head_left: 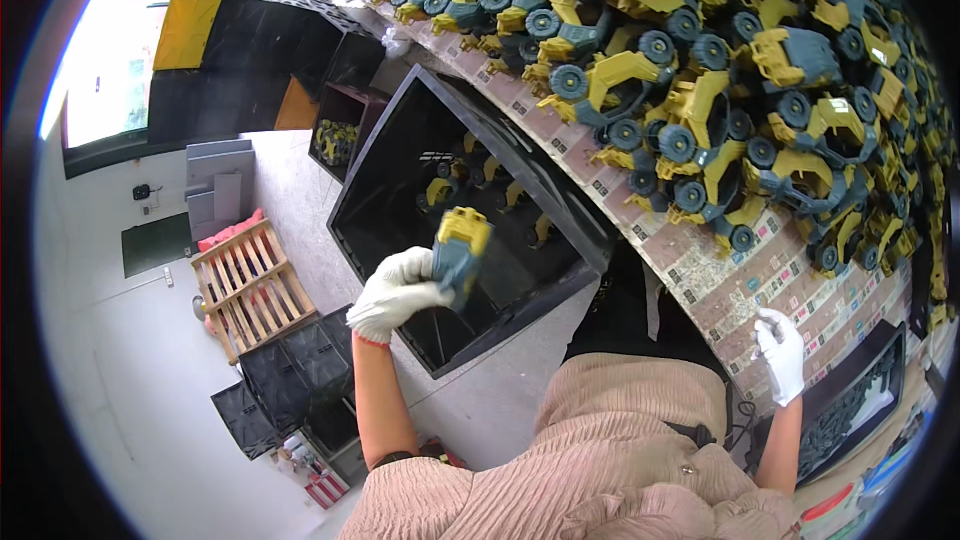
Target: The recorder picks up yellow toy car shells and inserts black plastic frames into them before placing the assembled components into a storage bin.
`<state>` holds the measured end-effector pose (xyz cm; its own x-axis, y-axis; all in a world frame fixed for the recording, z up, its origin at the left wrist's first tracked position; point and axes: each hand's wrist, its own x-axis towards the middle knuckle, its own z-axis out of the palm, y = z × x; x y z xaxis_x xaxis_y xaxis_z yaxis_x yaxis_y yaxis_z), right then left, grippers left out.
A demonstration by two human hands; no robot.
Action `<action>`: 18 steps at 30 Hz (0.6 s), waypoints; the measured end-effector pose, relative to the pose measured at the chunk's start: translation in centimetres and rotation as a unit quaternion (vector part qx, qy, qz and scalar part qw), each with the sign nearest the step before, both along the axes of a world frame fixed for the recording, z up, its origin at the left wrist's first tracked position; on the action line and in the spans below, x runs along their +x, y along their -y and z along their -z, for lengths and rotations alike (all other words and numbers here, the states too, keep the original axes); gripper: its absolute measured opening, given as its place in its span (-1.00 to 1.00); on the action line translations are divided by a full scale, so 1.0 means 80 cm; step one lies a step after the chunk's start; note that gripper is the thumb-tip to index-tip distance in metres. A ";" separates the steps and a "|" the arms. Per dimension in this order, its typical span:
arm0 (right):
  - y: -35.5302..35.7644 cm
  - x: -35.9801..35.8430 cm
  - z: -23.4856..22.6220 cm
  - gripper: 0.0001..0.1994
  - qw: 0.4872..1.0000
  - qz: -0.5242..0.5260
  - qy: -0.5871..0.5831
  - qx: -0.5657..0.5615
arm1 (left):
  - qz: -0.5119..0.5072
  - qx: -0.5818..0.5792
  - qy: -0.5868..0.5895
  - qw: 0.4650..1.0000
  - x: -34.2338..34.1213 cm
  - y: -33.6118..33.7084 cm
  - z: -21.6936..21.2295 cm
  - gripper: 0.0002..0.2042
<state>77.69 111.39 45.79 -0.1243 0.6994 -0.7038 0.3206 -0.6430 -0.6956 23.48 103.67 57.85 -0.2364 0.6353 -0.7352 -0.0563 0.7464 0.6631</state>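
My left hand (pixel 397 294), in a white knitted glove, is closed around a toy truck (pixel 463 252) with a yellow front and a dark blue-grey body. It holds the toy, slightly blurred, above a large black crate (pixel 480 338). Several yellow-and-grey toy vehicles (pixel 437 192) lie at the bottom of that crate. Over the table's near edge on the right is my right hand (pixel 781 358), also gloved in white. Its fingers are loosely bent and apart, and I see nothing in them.
Toy construction vehicles (pixel 690 110) are heaped across the patterned tabletop (pixel 690 275). A black tray of dark small parts (pixel 850 405) stands at the right. Stacked black crates (pixel 250 60), a wooden pallet (pixel 255 285) and more black bins (pixel 300 370) are at the left.
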 end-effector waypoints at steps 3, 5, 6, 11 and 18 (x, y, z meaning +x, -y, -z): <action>-0.007 -0.045 0.003 -0.72 0.998 -0.056 0.029 0.000 | 0.164 -0.167 -0.357 0.904 -0.069 0.044 0.127 -0.84; -0.005 -0.061 0.001 -0.72 0.998 -0.053 0.031 -0.034 | 0.290 -0.075 -0.491 0.818 -0.078 0.057 0.200 -0.80; 0.001 -0.062 0.004 -0.72 0.996 -0.065 0.042 -0.040 | 0.261 -0.129 -0.453 0.843 -0.080 0.055 0.230 -0.74; 0.012 -0.067 0.008 -0.73 0.992 -0.056 0.096 -0.059 | 0.254 -0.143 -0.512 0.808 -0.096 0.056 0.336 -0.76; 0.010 -0.097 -0.017 -0.72 0.984 -0.031 0.139 -0.108 | 0.218 -0.086 -0.488 0.841 -0.109 0.065 0.402 -0.74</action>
